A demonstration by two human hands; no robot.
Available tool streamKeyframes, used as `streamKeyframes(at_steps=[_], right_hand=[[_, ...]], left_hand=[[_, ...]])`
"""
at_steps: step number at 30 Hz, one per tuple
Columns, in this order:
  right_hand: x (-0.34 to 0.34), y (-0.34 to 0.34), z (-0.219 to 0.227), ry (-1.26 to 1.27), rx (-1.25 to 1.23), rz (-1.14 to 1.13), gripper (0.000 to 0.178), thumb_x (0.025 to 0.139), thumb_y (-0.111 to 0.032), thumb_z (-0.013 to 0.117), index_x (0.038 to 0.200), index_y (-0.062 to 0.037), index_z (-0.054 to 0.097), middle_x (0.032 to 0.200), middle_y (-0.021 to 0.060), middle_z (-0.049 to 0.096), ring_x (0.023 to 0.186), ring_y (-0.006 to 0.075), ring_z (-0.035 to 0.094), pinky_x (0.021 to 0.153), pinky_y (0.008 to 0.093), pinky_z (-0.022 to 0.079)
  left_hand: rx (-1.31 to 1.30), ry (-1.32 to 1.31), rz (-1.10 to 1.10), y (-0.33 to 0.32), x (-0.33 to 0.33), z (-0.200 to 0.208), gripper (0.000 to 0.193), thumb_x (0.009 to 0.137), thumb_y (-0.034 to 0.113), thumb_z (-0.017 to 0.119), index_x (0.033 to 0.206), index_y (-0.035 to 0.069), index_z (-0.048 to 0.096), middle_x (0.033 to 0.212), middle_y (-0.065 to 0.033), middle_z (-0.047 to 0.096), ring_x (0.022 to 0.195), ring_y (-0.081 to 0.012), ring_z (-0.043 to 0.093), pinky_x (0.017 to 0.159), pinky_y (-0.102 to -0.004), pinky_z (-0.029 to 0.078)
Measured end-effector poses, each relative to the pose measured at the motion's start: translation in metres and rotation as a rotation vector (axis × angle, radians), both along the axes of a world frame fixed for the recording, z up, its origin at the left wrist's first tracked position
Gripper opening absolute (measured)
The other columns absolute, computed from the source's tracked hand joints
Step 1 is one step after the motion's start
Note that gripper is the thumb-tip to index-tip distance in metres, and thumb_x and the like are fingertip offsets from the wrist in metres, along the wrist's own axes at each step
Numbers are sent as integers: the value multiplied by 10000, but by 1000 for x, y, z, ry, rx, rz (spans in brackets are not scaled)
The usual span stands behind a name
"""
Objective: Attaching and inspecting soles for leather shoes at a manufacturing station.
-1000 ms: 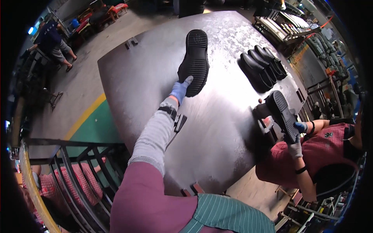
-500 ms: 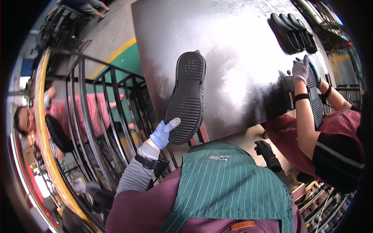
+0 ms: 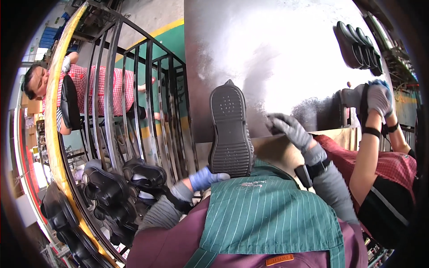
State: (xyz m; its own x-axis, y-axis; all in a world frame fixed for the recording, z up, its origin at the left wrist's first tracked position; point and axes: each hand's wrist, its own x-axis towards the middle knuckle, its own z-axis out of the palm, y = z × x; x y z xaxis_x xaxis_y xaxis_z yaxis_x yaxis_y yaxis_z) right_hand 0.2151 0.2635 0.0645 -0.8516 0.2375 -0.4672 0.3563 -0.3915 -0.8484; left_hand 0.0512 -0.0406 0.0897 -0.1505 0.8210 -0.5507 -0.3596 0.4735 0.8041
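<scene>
Shoe (image 3: 231,129), black, sole facing the camera, centre of frame; near end clamped in left hand (image 3: 206,178), not set down. Right hand (image 3: 291,130), right of centre: nothing visible in it, fingers loosely bent apart, clear of the shoe. Black shoes (image 3: 351,41), upper right, already lined up on grey table (image 3: 232,31). Hidden: held shoe's upper, left fingertips; its finish cannot be judged.

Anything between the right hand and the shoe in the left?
Nothing visible: the right hand is to the right of the black shoe, across an open gap, with the table behind. The left hand grips the shoe's near end.
</scene>
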Motion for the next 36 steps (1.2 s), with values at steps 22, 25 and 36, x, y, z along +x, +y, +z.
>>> streamKeyframes(at_steps=[22, 25, 36], right_hand=[[-141, -60, 46, 545, 219, -154, 239, 866, -110, 645, 1074, 6, 621, 921, 18, 662, 828, 63, 564, 772, 240, 486], [-122, -66, 55, 409, 234, -109, 278, 861, -115, 653, 1107, 2, 596, 916, 19, 656, 827, 57, 561, 760, 241, 487], [16, -126, 37, 201, -652, -308, 406, 911, -273, 565, 1265, -100, 467, 1131, 57, 576, 1072, 162, 526, 925, 316, 440]], left_hand=[[663, 312, 286, 148, -78, 32, 288, 892, 224, 540, 979, -29, 646, 924, -83, 668, 883, -145, 612, 835, -281, 473], [555, 228, 321, 147, -60, 42, 270, 874, 204, 574, 1010, -22, 632, 891, -64, 663, 834, -114, 602, 799, -250, 468], [763, 1245, 218, 59, 83, 63, 699, 734, 444, 711, 1227, 8, 475, 1235, -192, 514, 1111, -308, 544, 973, -396, 408]])
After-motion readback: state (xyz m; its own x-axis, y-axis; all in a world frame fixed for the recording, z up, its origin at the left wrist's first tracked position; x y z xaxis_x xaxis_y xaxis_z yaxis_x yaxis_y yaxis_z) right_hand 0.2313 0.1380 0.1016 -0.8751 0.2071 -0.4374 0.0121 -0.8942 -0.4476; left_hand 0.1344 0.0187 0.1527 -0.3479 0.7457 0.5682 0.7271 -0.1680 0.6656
